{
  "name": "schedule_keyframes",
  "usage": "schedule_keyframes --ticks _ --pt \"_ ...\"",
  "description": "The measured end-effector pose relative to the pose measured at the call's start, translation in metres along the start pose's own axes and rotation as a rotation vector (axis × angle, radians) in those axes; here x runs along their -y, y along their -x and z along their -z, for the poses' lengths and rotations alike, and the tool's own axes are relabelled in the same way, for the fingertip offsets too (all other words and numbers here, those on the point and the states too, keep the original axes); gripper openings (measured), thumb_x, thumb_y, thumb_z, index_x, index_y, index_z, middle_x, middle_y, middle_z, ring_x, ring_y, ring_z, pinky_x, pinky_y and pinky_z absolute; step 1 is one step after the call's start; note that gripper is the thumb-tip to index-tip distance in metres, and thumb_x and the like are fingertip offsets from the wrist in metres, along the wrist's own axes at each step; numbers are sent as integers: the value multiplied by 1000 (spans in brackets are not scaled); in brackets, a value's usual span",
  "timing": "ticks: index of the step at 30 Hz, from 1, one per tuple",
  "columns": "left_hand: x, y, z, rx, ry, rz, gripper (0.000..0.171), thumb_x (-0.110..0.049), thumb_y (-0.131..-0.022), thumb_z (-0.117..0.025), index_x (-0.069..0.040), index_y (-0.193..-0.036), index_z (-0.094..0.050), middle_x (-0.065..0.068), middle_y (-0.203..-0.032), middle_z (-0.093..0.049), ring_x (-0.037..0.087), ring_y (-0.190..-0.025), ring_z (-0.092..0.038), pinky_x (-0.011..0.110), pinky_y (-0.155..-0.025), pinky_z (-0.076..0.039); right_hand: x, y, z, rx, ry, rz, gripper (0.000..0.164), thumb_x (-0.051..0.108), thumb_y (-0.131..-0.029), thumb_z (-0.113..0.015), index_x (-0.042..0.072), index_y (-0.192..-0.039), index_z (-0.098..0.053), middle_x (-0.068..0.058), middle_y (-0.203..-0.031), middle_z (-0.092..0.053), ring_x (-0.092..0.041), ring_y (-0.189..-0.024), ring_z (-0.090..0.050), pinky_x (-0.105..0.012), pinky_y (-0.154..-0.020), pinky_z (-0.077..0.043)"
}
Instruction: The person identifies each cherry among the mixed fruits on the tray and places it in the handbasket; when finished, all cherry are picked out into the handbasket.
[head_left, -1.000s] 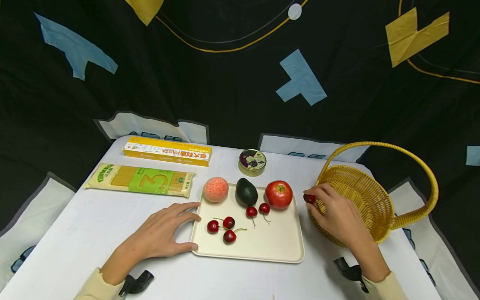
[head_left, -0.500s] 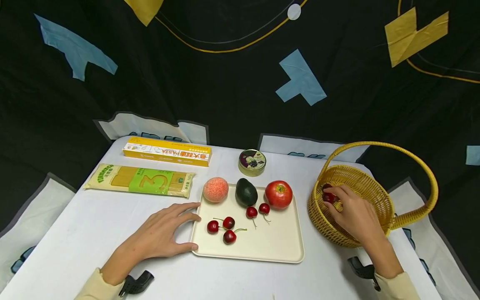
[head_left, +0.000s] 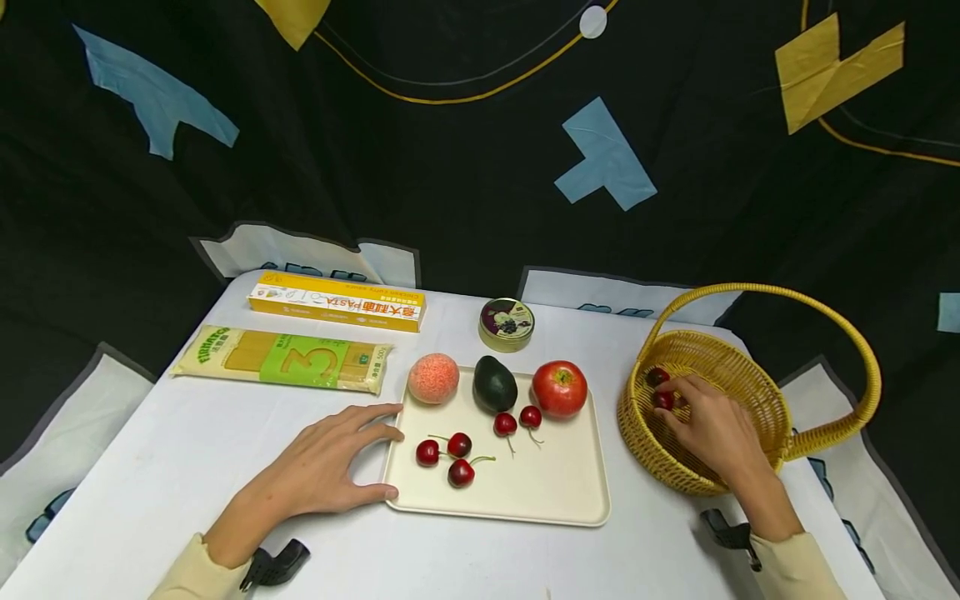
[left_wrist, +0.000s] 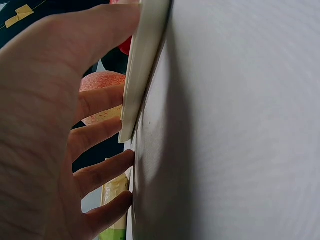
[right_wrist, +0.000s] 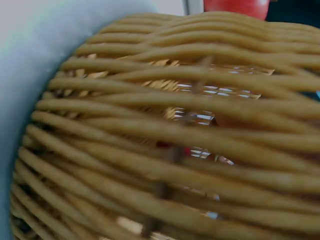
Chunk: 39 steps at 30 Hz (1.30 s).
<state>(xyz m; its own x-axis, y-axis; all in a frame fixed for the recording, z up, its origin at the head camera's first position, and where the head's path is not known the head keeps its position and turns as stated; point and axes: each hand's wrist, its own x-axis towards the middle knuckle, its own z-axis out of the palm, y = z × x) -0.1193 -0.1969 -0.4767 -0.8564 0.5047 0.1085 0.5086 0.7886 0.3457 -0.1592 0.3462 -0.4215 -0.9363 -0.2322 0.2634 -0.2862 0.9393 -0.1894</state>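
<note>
My left hand (head_left: 318, 467) has its fingers spread along the left edge of a cream tray (head_left: 540, 500), thumb and fingertips touching the rim. In the left wrist view, the thumb and two fingers touch the tray's edge (left_wrist: 145, 55). My right hand (head_left: 712, 429) is inside a yellow wicker basket (head_left: 656, 462), pinching a dark red cherry (head_left: 663, 400) between thumb and fingertips. Just beyond it another cherry (head_left: 657, 376) lies in the basket. The basket's woven wall (right_wrist: 150, 130) blocks most of the right wrist view. Several cherries (head_left: 461, 473) lie on the tray.
A peach (head_left: 433, 378), an avocado (head_left: 494, 384) and a red apple (head_left: 559, 389) sit along the tray's back. Behind stands a round tin (head_left: 506, 325). A pasta pack (head_left: 281, 358) and a yellow pasta box (head_left: 337, 302) lie at back left. The basket's handle (head_left: 772, 292) arches up.
The right hand has carried a cherry from outside the basket's left rim down into it. Another cherry inside has come into clearer sight. The left hand has stayed at the tray.
</note>
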Motion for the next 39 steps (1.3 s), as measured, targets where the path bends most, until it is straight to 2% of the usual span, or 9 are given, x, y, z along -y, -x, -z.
schedule_keyframes --ticks 7,12,27,33,39 --pt "0 0 0 5 0 4 65 -78 -82 -78 -35 -130 -72 -5 -164 -51 31 -146 -53 64 -109 -50 -8 -3 -9 51 3 -36 34 15 -89 -88 6 -119 -75 -22 -117 -70 -25 -71 -66 -38 -54 -56" --pt "0 0 -1 -4 6 -1 65 -77 -82 -78 -34 -130 -72 -5 -163 -51 31 -147 -52 63 -111 -49 -11 -5 -12 83 -1 -59 34 15 -90 -87 6 -120 -74 -21 -115 -70 -24 -73 -64 -39 -56 -56" --pt "-1 1 0 1 2 3 65 -77 -82 -79 -34 -130 -72 -5 -163 -51 31 -146 -52 63 -110 -49 -16 -6 -19 149 -20 -70 32 14 -90 -87 5 -118 -75 -21 -116 -67 -25 -82 -65 -47 -68 -61" --pt "-1 0 -1 3 3 5 65 -76 -82 -79 -34 -130 -72 -4 -163 -51 30 -146 -52 63 -110 -50 -16 -5 -20 157 -5 -67 36 14 -89 -89 5 -120 -75 -24 -120 -67 -27 -83 -66 -51 -72 -62" --pt "0 0 -1 -2 0 0 65 -78 -82 -77 -35 -130 -72 -5 -163 -51 30 -146 -53 63 -107 -51 -17 -5 -20 154 -7 -68 37 17 -88 -91 7 -120 -75 -24 -122 -67 -27 -82 -67 -49 -70 -62"
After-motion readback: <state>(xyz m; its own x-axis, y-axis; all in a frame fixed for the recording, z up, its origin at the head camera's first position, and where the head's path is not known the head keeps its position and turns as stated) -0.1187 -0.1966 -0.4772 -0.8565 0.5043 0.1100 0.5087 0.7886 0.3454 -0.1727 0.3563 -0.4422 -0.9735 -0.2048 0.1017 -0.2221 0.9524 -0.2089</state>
